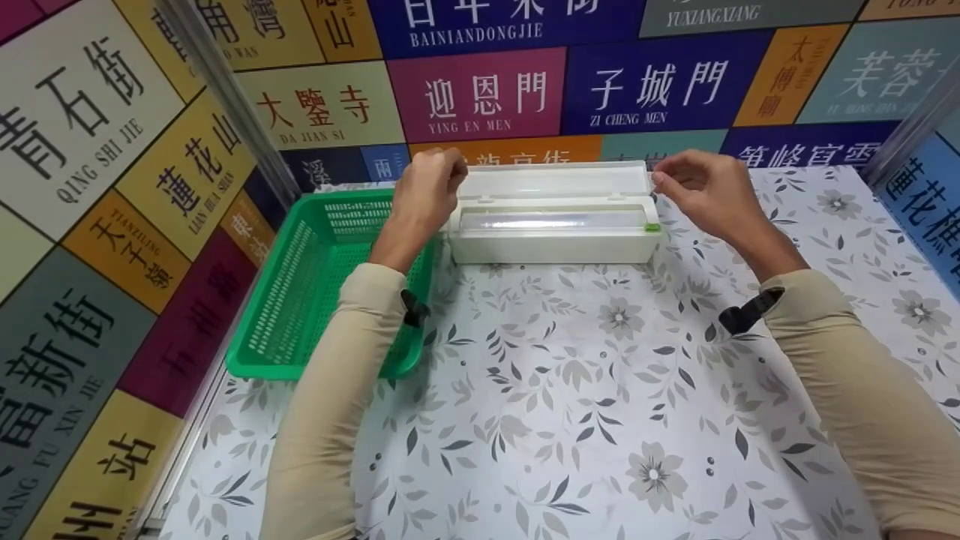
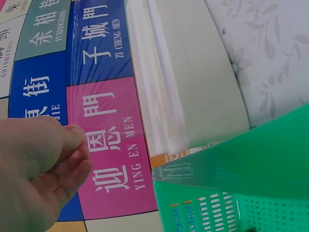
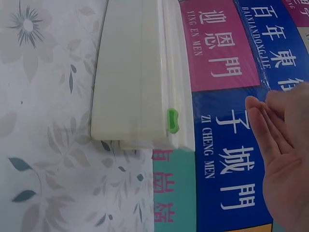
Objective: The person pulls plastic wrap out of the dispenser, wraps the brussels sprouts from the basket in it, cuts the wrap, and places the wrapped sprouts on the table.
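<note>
A white plastic wrap dispenser box [image 1: 555, 250] stands near the back of the table with its lid [image 1: 555, 180] raised. Inside lies a shiny roll of clear plastic wrap [image 1: 540, 220]. A green slide cutter [image 1: 652, 227] sits at the box's right end. My left hand [image 1: 427, 191], above the left end, pinches one corner of the wrap between thumb and fingers. Past the right end, my right hand [image 1: 712, 191] pinches the other corner. Between the hands a sheer sheet of wrap [image 2: 76, 63] stretches up from the box; its edge shows faintly in both wrist views.
A green perforated basket [image 1: 300, 367] stands left of the box, partly beneath my left forearm. A white tablecloth [image 1: 540, 420] with grey flowers and leaves covers the table. Panels with printed characters [image 1: 480, 94] rise behind and on the left.
</note>
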`<act>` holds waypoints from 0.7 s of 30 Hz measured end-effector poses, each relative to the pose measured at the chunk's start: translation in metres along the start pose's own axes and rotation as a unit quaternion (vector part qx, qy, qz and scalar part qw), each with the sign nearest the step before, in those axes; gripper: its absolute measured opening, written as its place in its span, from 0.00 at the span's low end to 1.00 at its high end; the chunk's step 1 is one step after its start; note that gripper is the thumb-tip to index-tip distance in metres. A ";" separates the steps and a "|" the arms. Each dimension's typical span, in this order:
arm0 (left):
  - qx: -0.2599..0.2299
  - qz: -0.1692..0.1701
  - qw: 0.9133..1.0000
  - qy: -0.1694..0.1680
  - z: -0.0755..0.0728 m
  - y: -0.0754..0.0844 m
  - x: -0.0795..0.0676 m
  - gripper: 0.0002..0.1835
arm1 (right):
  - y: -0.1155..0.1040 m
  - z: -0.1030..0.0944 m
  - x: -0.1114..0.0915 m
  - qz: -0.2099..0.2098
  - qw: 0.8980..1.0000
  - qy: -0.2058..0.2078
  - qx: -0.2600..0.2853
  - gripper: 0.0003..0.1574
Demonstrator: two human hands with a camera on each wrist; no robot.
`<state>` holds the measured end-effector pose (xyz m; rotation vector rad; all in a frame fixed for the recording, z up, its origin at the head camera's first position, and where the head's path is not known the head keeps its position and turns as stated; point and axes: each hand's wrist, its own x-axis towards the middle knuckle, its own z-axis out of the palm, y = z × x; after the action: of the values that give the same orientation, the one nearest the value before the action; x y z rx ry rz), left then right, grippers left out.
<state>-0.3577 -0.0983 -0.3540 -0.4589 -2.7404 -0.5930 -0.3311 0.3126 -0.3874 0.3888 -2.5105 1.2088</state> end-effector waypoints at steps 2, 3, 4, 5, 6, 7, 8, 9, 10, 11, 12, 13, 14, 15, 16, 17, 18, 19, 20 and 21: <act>0.000 -0.001 1.000 0.001 -0.002 0.000 0.000 0.08 | 0.000 -0.001 -0.001 -0.009 1.000 -0.012 -0.007 0.22; 0.001 -0.004 1.000 0.001 -0.002 0.000 0.001 0.08 | 0.000 -0.001 0.000 -0.014 1.000 -0.016 -0.009 0.23; 0.002 -0.008 1.000 0.001 -0.003 0.000 0.001 0.08 | -0.002 -0.002 -0.001 -0.019 1.000 -0.019 -0.016 0.23; 0.003 -0.011 1.000 0.001 -0.004 0.000 0.001 0.08 | -0.003 -0.001 -0.001 -0.027 0.999 -0.019 -0.025 0.23; 0.003 -0.013 1.000 0.001 -0.005 0.000 0.001 0.08 | -0.004 -0.001 0.000 -0.035 0.999 -0.018 -0.037 0.23; 0.002 -0.014 1.000 0.002 -0.005 0.000 0.002 0.08 | -0.004 -0.001 0.000 -0.043 0.998 -0.015 -0.049 0.22; 0.002 -0.014 1.000 0.004 -0.006 0.000 0.002 0.07 | -0.005 0.000 0.000 -0.048 0.997 -0.010 -0.058 0.20; 0.002 -0.012 1.000 0.005 -0.006 0.001 0.002 0.07 | -0.006 0.000 0.001 -0.051 0.997 -0.004 -0.066 0.19; 0.001 -0.011 1.000 0.007 -0.007 0.001 0.002 0.07 | -0.007 0.000 0.001 -0.054 0.996 0.002 -0.073 0.17; 0.003 -0.010 1.000 0.008 -0.007 0.001 0.001 0.07 | -0.007 0.001 0.001 -0.056 0.995 0.008 -0.077 0.16; 0.004 -0.008 1.000 0.009 -0.007 0.002 0.001 0.08 | -0.007 0.001 0.002 -0.059 0.995 0.014 -0.079 0.15; 0.007 -0.009 1.000 0.008 -0.007 0.002 0.001 0.08 | -0.007 0.001 0.002 -0.060 0.995 0.018 -0.082 0.14; 0.009 -0.009 1.000 0.009 -0.007 0.003 0.001 0.09 | -0.007 0.000 0.002 -0.061 0.995 0.022 -0.082 0.13; 0.011 -0.008 1.000 0.009 -0.007 0.004 0.001 0.09 | -0.007 0.000 0.002 -0.061 0.994 0.026 -0.082 0.13; 0.014 -0.007 1.000 0.009 -0.007 0.004 0.000 0.10 | -0.007 0.000 0.002 -0.061 0.994 0.029 -0.082 0.12; 0.016 -0.005 1.000 0.010 -0.007 0.005 0.000 0.10 | -0.007 -0.001 0.002 -0.062 0.994 0.032 -0.084 0.12; 0.016 -0.003 1.000 0.012 -0.007 0.005 0.000 0.10 | -0.007 -0.001 0.002 -0.062 0.994 0.036 -0.084 0.12; 0.017 -0.001 1.000 0.013 -0.008 0.006 -0.001 0.10 | -0.008 -0.001 0.002 -0.060 0.994 0.039 -0.081 0.12; 0.015 0.003 1.000 0.016 -0.008 0.006 -0.001 0.10 | -0.008 -0.002 0.003 -0.059 0.994 0.043 -0.080 0.13; 0.014 0.006 1.000 0.019 -0.009 0.006 -0.001 0.10 | -0.008 -0.002 0.003 -0.058 0.994 0.048 -0.078 0.13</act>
<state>-0.3525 -0.0977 -0.3448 -0.4522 -2.7044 -0.5528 -0.3302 0.3090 -0.3789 0.4212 -2.4429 0.9562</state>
